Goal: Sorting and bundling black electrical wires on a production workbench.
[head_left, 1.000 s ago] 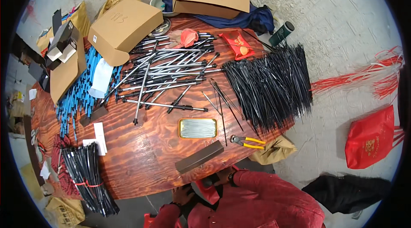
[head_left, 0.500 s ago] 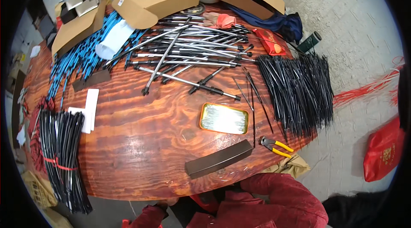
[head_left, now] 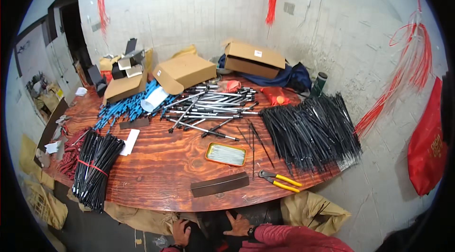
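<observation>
Both hands are below the table's near edge, apart from each other and from everything on top. My left hand (head_left: 181, 232) lies palm down, fingers loosely apart, with nothing visible in it. My right hand (head_left: 238, 225), a dark band at its wrist, has its index finger and thumb spread, and it too is bare. What they rest on is dark and hard to make out. Closest on the tabletop is a long dark-brown box (head_left: 220, 185). Beyond it sits a yellow-rimmed tin (head_left: 214, 160) of thin silvery pins. Yellow-handled end-cutting pliers (head_left: 280, 181) lie to the right.
A red-tied bundle of black rods (head_left: 97, 171) stands at the left edge. A broad pile of black rods (head_left: 310, 131) covers the right. Silver tubes (head_left: 213, 105), blue rods (head_left: 121, 110) and cardboard boxes (head_left: 192, 72) lie at the back, before a wall.
The view has tipped upward, bringing in the wall and hanging red strands. Both hands, mostly hidden before, now show below the table edge. Objects on the table keep their places.
</observation>
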The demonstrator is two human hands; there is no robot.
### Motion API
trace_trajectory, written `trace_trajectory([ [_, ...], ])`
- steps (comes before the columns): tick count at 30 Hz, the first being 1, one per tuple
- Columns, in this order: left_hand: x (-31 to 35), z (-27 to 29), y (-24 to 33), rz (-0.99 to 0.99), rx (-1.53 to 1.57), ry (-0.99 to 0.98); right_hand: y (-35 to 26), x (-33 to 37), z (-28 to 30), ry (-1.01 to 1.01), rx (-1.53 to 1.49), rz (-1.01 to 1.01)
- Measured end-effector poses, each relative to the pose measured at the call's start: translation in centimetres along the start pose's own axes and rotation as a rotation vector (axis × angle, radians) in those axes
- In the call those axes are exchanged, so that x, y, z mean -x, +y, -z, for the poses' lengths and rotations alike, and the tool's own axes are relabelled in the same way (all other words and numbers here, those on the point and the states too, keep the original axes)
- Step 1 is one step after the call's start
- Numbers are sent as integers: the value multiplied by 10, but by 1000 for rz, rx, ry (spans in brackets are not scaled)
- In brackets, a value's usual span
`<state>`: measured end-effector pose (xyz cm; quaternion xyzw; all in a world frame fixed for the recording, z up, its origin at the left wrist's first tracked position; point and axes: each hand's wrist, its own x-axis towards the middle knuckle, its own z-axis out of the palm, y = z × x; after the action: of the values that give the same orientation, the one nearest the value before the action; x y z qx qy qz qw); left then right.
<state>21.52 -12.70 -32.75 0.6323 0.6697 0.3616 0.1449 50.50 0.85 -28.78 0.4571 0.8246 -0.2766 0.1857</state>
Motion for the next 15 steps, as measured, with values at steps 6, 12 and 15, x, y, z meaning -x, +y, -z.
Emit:
trace_trajectory([
  [6,19,-43,-23,236,69,324,26,30,29,24,-73,-36],
  [12,-1,-73,-24,294,180,343,34,67,47,134,-83,-74],
  [15,-6,-86,-32,351,240,323,41,69,37,167,-14,-91],
])
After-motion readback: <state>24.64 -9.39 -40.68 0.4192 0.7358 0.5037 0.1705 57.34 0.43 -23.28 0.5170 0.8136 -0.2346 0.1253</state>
